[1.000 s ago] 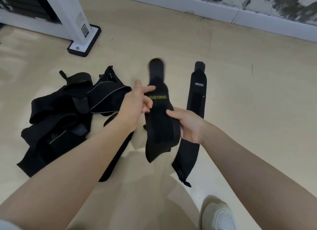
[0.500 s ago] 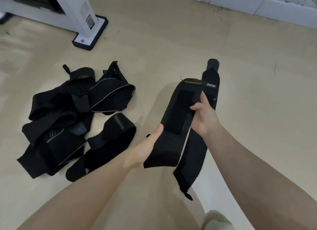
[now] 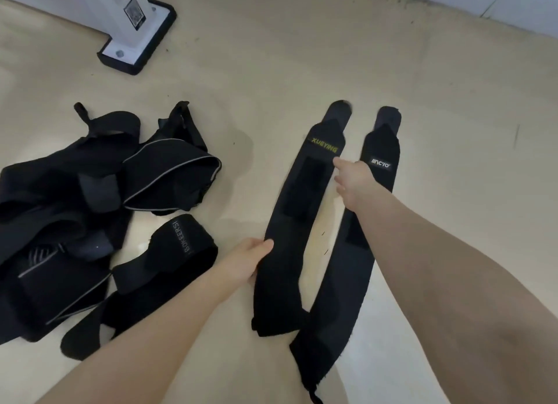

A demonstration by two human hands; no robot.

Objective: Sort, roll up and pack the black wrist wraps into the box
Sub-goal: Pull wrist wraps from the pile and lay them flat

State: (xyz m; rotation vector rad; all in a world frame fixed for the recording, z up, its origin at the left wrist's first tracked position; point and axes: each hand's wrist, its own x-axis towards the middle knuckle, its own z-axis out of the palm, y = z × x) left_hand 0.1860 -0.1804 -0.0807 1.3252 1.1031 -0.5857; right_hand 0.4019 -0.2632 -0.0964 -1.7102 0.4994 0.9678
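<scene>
A black wrist wrap with yellow lettering [image 3: 299,210] lies stretched out flat on the floor. My left hand [image 3: 246,263] grips its left edge near the lower half. My right hand [image 3: 353,180] presses fingertips on its upper right edge. A second black wrap with a white label [image 3: 362,246] lies flat beside it on the right, partly under my right forearm. A wrap marked with grey lettering [image 3: 169,265] lies loose at the left. Behind it sits a tangled pile of black wraps [image 3: 75,207]. No box is in view.
A white post on a black-edged base plate [image 3: 136,38] stands at the upper left. A white baseboard [image 3: 498,2] runs along the far wall at upper right. The floor is beige and smooth.
The wrap with yellow lettering went from held up and folded to laid out straight on the floor. My left hand slid to its lower edge; my right moved to its upper edge.
</scene>
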